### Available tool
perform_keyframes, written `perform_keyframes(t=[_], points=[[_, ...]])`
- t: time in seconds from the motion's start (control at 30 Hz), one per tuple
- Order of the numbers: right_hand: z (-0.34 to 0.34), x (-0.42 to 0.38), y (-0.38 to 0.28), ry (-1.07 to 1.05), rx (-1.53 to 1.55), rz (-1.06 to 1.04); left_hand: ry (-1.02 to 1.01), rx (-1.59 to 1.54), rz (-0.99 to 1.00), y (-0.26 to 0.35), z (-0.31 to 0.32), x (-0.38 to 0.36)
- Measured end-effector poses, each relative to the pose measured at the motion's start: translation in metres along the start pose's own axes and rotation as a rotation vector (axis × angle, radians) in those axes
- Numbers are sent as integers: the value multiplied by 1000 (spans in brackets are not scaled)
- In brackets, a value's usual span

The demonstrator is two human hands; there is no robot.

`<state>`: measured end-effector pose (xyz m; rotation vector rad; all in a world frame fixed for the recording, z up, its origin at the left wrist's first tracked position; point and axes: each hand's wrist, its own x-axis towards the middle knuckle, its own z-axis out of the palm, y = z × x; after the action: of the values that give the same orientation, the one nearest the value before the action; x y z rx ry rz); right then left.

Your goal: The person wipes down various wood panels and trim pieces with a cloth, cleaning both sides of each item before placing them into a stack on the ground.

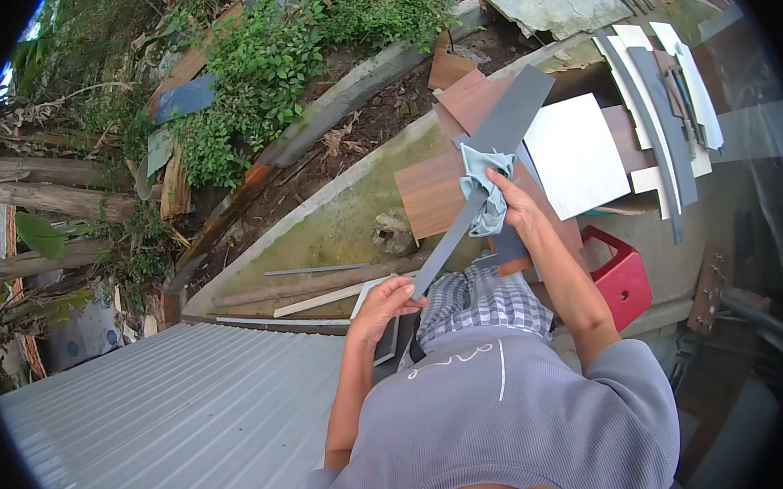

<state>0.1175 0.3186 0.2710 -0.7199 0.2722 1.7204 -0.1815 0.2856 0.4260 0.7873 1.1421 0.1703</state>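
Note:
A long grey board (511, 116) runs diagonally in front of my body, from near my waist to a broad far end. My left hand (384, 306) pinches its narrow near end, fingers closed. Farther up, my right hand (512, 199) grips a crumpled light blue cloth (485, 185) that is wrapped around the board. Beneath and beside the board lie brown wood-grain panels (431, 195) and a white panel (578, 155). The board hides part of them.
A red plastic stool (619, 277) stands to my right. White and grey strips (662, 120) lie in a pile at the far right. Corrugated metal sheeting (169, 419) covers the lower left. Beyond the low concrete edge (300, 138) grow leafy shrubs (257, 91). A round stone (393, 233) sits on the mossy concrete.

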Motion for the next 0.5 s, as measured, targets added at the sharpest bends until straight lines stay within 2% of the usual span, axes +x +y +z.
perform_keyframes(t=[0.07,0.17,0.2,0.27,0.3,0.37,0.43,0.5], points=[[45,-34,14,-50,13,-1,133,-28,97,12,-16,-25],[74,-54,34,-105,102,112,370,-4,288,41,-26,-62],[84,-62,39,-144,95,122,368,-1,291,51,-25,-70],[97,-73,47,-196,92,170,585,-36,525,71,-21,-81],[101,-75,52,-199,93,166,583,-34,528,78,-17,-84],[106,-78,58,-245,105,182,594,-106,683,92,-9,-86],[107,-80,60,-272,154,222,577,-90,721,101,1,-82],[108,-82,60,-256,215,232,538,-175,929,110,23,-73]])
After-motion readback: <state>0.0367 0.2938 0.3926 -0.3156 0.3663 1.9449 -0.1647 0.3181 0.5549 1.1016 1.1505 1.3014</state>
